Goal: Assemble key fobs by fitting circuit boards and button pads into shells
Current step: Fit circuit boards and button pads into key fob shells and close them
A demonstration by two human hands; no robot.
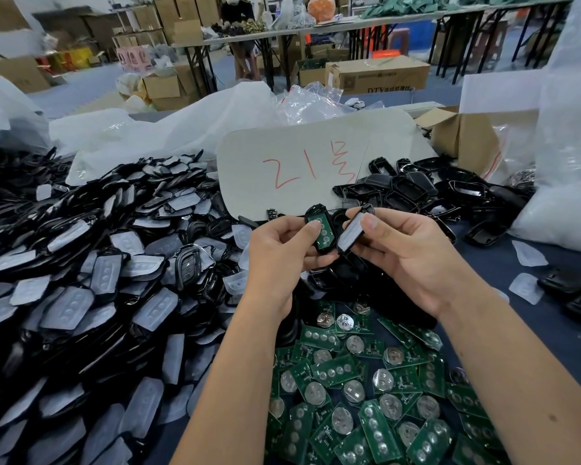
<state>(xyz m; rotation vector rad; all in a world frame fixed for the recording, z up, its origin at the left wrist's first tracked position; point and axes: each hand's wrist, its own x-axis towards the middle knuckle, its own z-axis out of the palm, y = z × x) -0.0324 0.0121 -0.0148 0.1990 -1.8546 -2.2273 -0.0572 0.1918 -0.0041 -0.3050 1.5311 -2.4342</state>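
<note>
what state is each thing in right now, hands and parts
left hand: grips a shell, thumb on the board
shell: held, green circuit board seated inside
right hand: pinches a second piece
second piece: held, pale button pad facing up, not joined to the shell
loose circuit boards: heaped on the table

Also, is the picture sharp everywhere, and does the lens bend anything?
Head view: the left hand and right hand are sharp; the green circuit boards too; edges look soft; far table lines bow from the wide lens; light is even.
</note>
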